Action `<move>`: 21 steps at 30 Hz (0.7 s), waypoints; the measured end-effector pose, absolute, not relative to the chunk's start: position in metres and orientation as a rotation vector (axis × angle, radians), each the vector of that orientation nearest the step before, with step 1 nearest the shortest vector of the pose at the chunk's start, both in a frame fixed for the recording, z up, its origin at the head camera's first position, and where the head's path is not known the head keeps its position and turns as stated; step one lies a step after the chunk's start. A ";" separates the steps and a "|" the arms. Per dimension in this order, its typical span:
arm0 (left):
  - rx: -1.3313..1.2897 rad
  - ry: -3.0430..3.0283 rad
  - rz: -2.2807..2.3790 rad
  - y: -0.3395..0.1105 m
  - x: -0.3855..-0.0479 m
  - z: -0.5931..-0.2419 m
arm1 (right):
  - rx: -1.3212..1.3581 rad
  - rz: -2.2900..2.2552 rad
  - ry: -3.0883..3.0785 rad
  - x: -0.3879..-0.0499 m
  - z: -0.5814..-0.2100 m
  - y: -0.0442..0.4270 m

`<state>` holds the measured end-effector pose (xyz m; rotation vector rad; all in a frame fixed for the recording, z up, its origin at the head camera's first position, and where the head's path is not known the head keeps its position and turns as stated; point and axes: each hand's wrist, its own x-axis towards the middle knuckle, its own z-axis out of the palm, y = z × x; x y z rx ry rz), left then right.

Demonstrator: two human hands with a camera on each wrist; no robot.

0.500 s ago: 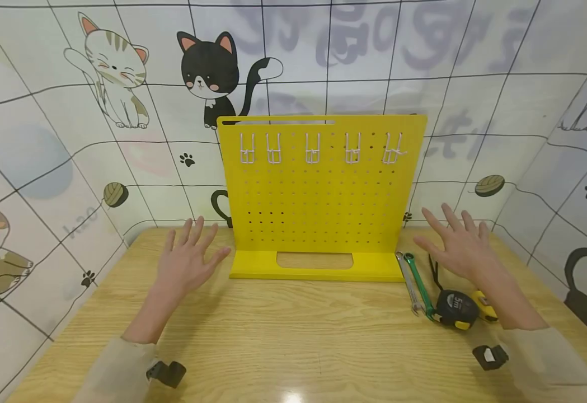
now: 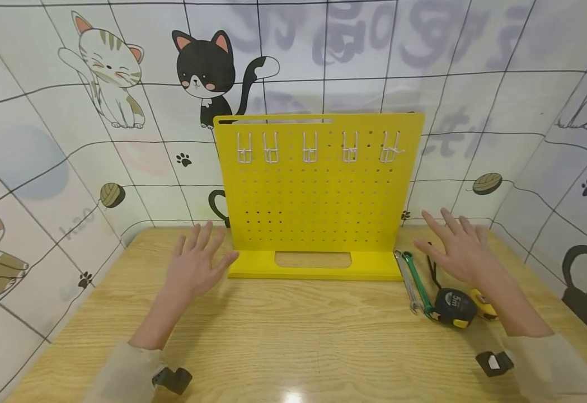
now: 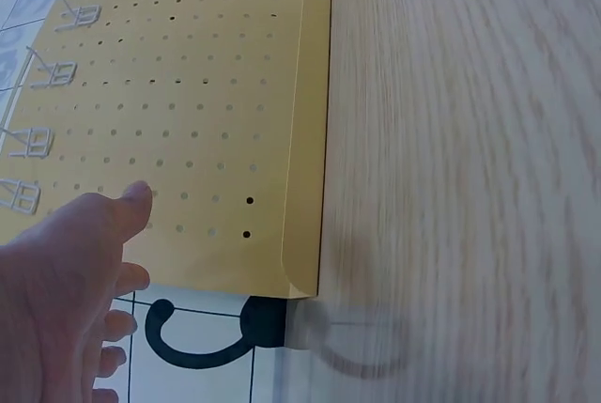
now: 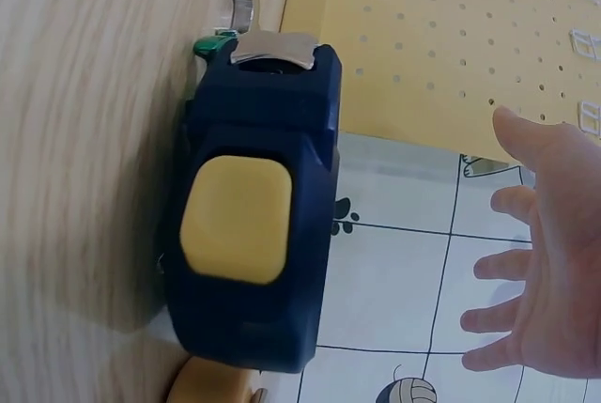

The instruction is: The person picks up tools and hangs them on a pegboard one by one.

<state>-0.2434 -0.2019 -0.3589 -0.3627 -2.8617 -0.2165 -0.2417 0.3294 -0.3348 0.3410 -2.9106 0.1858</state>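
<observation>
Left hand [image 2: 195, 263], right hand [image 2: 461, 252]: fingers spread, both empty, flanking yellow pegboard [image 2: 318, 193] upright on bench [image 2: 273, 330]. Silver wrench [image 2: 407, 282], green wrench [image 2: 418, 285], black tape measure [image 2: 453, 307] near right hand.

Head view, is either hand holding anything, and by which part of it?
Nothing is held: the left hand and the right hand are both empty.
</observation>
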 end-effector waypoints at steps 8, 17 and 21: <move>-0.408 -2.860 -0.260 -0.189 -0.248 -0.365 | 0.372 0.279 -2.906 -0.235 -0.336 0.332; -0.455 -2.857 -0.318 -0.171 -0.250 -0.373 | 0.352 0.401 -2.912 -0.228 -0.339 0.337; -0.478 -2.848 -0.352 -0.162 -0.251 -0.377 | 0.359 0.447 -2.910 -0.224 -0.342 0.339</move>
